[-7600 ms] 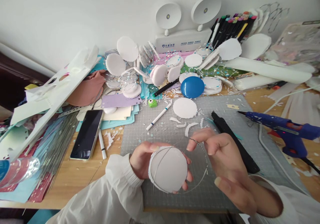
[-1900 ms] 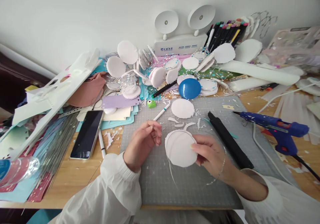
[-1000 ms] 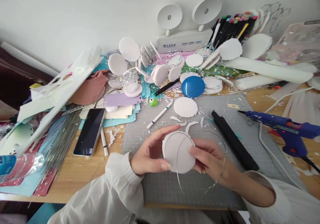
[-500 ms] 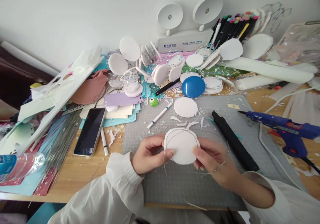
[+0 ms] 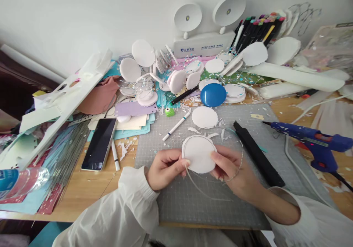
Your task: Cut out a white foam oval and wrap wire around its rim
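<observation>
Between my two hands a round white foam disc (image 5: 199,155) is held above the grey cutting mat (image 5: 198,212). My left hand (image 5: 168,168) pinches its left edge together with a thin wire (image 5: 197,188), which curves round the disc's face near the rim and trails down to the right. With thumb on top and fingers beneath, my right hand (image 5: 231,166) grips the right edge. A beaded strand of wire loops over that hand. Just beyond lies another white disc (image 5: 204,117) on the mat, with white scraps near it.
To the right are a black bar-shaped tool (image 5: 257,155) and a blue glue gun (image 5: 311,138) with its cord. A phone (image 5: 98,144), a marker (image 5: 176,124) and a green punch (image 5: 169,112) lie left. White discs and a blue oval (image 5: 213,95) crowd the back.
The wire now follows the disc's rim more closely, and its loose end has swung out to the right below. Both hands still hold the disc, which sits slightly higher.
</observation>
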{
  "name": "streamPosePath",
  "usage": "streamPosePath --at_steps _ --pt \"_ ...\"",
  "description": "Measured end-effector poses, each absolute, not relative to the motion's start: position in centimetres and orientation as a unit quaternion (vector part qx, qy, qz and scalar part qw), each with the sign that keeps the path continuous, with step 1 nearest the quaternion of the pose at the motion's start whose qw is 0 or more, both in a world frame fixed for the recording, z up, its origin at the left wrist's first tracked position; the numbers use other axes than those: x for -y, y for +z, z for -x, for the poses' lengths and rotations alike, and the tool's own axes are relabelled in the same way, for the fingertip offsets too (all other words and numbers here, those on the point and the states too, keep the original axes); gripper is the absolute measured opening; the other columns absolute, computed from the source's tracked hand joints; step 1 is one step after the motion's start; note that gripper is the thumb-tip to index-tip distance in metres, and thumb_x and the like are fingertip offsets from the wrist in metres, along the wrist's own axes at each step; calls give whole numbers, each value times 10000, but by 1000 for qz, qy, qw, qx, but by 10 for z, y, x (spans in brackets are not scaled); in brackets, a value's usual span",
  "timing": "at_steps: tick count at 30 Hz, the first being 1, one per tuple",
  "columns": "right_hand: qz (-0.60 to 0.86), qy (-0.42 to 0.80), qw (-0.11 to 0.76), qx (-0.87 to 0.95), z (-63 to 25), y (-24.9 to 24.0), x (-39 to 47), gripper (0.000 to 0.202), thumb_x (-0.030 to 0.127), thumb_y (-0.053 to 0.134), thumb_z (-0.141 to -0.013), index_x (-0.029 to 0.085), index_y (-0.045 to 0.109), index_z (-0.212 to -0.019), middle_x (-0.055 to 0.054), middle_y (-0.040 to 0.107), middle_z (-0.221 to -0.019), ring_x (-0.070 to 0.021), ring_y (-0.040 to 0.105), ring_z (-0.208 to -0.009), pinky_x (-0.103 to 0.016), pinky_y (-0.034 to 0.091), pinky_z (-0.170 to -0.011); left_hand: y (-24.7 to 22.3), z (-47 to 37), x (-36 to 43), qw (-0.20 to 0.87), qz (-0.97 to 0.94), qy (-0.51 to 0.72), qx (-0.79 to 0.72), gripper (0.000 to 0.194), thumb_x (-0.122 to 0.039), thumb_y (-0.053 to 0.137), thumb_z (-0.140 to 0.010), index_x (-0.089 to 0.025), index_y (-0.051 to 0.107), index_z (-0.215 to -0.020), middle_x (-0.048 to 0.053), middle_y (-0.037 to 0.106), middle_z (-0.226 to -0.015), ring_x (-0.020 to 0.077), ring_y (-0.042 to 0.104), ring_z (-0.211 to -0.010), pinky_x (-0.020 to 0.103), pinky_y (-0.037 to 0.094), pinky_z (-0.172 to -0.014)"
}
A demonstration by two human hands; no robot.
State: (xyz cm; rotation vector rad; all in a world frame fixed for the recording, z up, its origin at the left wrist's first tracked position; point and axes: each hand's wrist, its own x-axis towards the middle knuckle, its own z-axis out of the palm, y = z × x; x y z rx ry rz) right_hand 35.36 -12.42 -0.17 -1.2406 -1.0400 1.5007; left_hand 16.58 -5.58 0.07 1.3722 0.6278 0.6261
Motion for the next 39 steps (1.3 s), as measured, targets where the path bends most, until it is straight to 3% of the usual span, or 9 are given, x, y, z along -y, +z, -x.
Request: streamPosePath --at_steps 5,10,16,23,28,31,39 --pt "486 651 448 373 -355 -5 121 408 509 537 -880 196 466 -628 45 400 -508 -87 328 -473 -228 259 -445 -13 -166 56 710 -577 307 -262 631 -686 422 -856 -148 589 -569 59 580 -551 149 526 -556 279 421 -589" --pt "472 652 437 402 -355 -2 123 391 507 538 -881 189 497 -656 54 377 -504 -79 306 -460 -228 239 -436 -10 -163 57 728 -556 298 -267 416 -453 576 -883 -134 627 -622 21 582 -570 118 512 -559 247 398 -587" --pt "462 642 432 433 -353 1 126 411 529 527 -879 180 508 -663 55 368 -512 -67 288 -451 -215 216 -413 -9 -162 57 758 -505 299 -284 369 -396 653 -839 -128 648 -584 26 600 -582 121 525 -575 248 387 -585" --pt "469 649 422 426 -354 1 124 387 501 525 -873 165 541 -681 52 364 -531 -63 274 -457 -211 185 -401 -13 -169 58 790 -471 279 -277 663 -697 429 -825 -145 574 -489 55 558 -530 161 513 -542 303 415 -570" --pt "467 649 402 446 -352 6 124 351 455 555 -832 161 531 -642 55 349 -527 -61 269 -455 -208 183 -392 -10 -165 59 770 -493 256 -315 461 -488 638 -807 -127 539 -539 -3 496 -572 97 408 -541 256 322 -537" --pt "469 650 390 453 -351 9 123 340 432 560 -816 164 517 -611 55 345 -512 -61 271 -450 -208 184 -391 -9 -164 60 768 -488 244 -335 494 -511 643 -787 -136 487 -507 -21 436 -536 86 369 -520 252 277 -507" --pt "469 704 375 379 -349 6 122 391 528 626 -752 154 560 -663 31 393 -578 -89 343 -538 -212 284 -473 -6 -170 64 812 -412 252 -328 450 -513 666 -720 -131 546 -513 0 473 -481 100 392 -475 262 284 -485"
